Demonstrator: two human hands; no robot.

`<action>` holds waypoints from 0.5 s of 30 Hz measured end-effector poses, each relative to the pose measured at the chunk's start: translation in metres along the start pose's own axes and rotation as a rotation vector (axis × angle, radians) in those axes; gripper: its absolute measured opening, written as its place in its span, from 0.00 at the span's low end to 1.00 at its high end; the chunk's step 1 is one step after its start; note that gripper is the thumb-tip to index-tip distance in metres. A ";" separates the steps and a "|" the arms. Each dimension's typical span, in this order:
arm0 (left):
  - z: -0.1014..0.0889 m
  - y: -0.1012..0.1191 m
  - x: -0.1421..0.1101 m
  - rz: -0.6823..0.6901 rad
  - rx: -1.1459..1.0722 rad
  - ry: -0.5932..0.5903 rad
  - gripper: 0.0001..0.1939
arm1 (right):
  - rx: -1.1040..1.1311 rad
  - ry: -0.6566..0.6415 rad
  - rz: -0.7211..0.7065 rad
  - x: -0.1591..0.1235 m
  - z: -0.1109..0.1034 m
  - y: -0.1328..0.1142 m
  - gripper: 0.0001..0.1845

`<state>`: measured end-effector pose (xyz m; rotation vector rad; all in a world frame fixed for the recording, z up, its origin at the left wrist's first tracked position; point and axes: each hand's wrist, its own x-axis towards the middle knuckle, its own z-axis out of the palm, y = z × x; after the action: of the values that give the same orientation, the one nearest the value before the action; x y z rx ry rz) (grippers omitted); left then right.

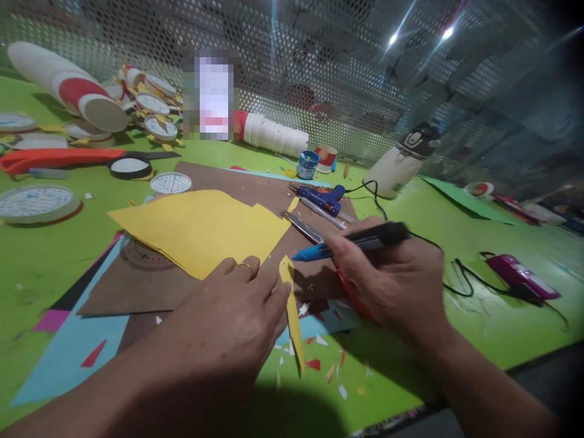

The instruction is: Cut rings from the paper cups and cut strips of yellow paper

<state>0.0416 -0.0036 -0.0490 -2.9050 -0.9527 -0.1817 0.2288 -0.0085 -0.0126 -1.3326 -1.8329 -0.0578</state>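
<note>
My right hand (387, 267) is closed around a marker pen (365, 239) with a black body and a blue front end. Its tip points left, just beside the upper end of a narrow yellow paper strip (294, 316), where small dark dots show. My left hand (246, 298), wearing a ring, pins the strip with thumb and fingers. Above its knuckles lies a larger yellow paper sheet (205, 228) on brown card (132, 283). Under my right hand are red-handled scissors (353, 292), partly covered; whether that hand also touches them I cannot tell.
A blue glue gun (322, 198) with a cord lies behind the scissors. Paper scraps (314, 365) litter the green table (182, 401). Paper cups (274, 134), a glitter jar (308, 164), a white bottle (396, 161), an orange-handled cutter (64, 159) and round decorated discs (39, 204) stand around.
</note>
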 end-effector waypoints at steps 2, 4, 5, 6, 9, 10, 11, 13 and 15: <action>0.001 0.000 0.000 -0.003 0.002 0.004 0.14 | -0.003 0.079 0.019 0.000 -0.006 -0.002 0.12; 0.001 0.000 -0.001 -0.008 0.000 0.013 0.14 | -0.015 0.129 0.037 -0.001 -0.011 -0.004 0.14; 0.001 0.000 -0.001 -0.008 -0.002 0.019 0.14 | -0.010 0.135 0.044 -0.001 -0.012 -0.005 0.15; 0.001 0.000 -0.001 -0.008 -0.005 0.018 0.14 | 0.006 0.133 0.052 -0.002 -0.013 -0.005 0.17; 0.000 -0.001 0.000 -0.008 -0.016 -0.012 0.15 | 0.098 0.108 0.067 -0.004 -0.012 -0.007 0.18; 0.000 -0.001 0.000 -0.010 -0.017 -0.025 0.15 | 0.116 0.105 0.074 -0.004 -0.011 -0.007 0.18; -0.001 -0.001 0.000 -0.012 -0.015 -0.036 0.14 | 0.115 0.110 0.079 -0.004 -0.010 -0.007 0.18; -0.002 0.000 -0.001 -0.008 -0.004 -0.042 0.15 | 0.089 0.125 0.087 -0.004 -0.009 -0.005 0.16; -0.004 0.001 -0.002 -0.007 0.012 -0.040 0.15 | 0.066 0.138 0.097 -0.004 -0.008 -0.003 0.14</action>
<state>0.0403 -0.0055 -0.0453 -2.9049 -0.9664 -0.1181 0.2318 -0.0164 -0.0087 -1.3357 -1.6399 -0.0361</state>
